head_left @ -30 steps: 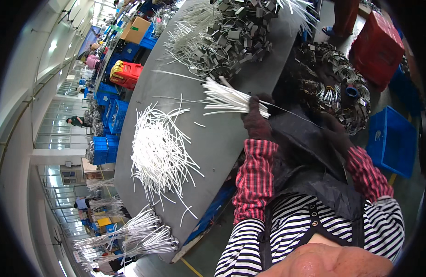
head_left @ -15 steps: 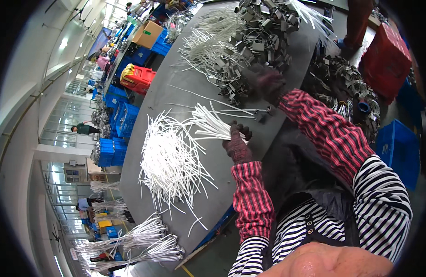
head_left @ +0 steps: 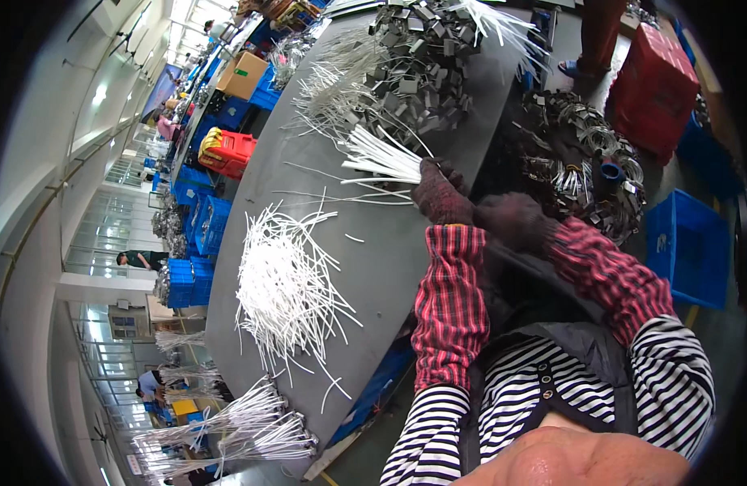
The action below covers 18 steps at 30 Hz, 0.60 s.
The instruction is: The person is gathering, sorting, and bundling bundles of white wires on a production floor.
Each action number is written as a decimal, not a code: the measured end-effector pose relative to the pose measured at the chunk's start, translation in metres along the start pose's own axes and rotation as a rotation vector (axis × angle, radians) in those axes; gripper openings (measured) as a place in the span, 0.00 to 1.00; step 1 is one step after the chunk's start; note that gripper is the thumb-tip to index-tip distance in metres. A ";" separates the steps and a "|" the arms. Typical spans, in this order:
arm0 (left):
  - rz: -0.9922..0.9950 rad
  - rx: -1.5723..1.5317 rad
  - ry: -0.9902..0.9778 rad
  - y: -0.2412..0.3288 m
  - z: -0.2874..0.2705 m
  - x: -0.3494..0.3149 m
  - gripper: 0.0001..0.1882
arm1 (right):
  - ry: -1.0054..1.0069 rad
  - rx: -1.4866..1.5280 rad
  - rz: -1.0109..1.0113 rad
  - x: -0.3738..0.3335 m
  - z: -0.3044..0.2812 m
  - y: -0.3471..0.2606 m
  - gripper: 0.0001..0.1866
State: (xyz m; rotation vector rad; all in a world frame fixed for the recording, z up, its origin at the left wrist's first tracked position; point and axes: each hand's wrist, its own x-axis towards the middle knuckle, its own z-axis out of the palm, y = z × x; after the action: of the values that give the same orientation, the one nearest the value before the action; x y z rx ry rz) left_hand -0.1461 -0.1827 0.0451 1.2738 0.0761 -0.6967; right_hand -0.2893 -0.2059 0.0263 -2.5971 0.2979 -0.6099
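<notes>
My left hand, in a dark knit glove, is closed round a bundle of white flexible tubes whose free ends fan out to the left over the table. Just right of it and a little nearer me is my right hand, also gloved. Its fingers are blurred and partly hidden, so what they hold does not show. Thin pale wires run across the table toward my left hand. Beyond lies a heap of dark grey box-shaped parts with wires attached. A loose pile of white tubes is at the left.
Bundled white-wired parts hang at the grey table's near left corner. On the right are a heap of wired parts, a blue crate and a red crate. A person's leg stands at the far right.
My left hand has moved away from me and slightly right with the tube bundle. My right hand has come back from the dark heap to beside it. The view has shifted a little.
</notes>
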 end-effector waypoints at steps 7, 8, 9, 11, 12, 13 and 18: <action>-0.034 -0.279 -0.022 -0.028 -0.008 0.012 0.12 | 0.399 0.551 0.904 -0.266 -0.012 0.052 0.15; 0.006 -0.281 -0.068 -0.030 -0.013 0.013 0.12 | 0.388 0.429 0.992 -0.301 -0.020 0.065 0.15; 0.030 -0.265 -0.067 -0.032 -0.017 0.012 0.13 | 0.355 0.264 1.086 -0.329 -0.019 0.075 0.15; 0.080 -0.246 -0.075 -0.032 -0.024 0.010 0.13 | 0.270 0.285 1.328 -0.385 -0.030 0.081 0.14; 0.103 -0.243 -0.081 -0.031 -0.026 0.009 0.12 | 0.255 0.325 1.337 -0.408 -0.034 0.082 0.14; 0.126 -0.242 -0.087 -0.029 -0.028 0.009 0.12 | 0.265 0.301 1.365 -0.423 -0.035 0.086 0.14; 0.123 -0.348 -0.072 -0.013 -0.040 0.016 0.11 | 0.355 0.401 1.474 -0.461 -0.033 0.102 0.14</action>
State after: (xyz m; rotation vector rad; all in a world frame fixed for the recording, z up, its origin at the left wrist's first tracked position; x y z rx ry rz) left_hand -0.1274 -0.1550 0.0144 0.9113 0.0570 -0.5930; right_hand -0.7207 -0.1676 -0.1660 -1.2775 1.7191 -0.4342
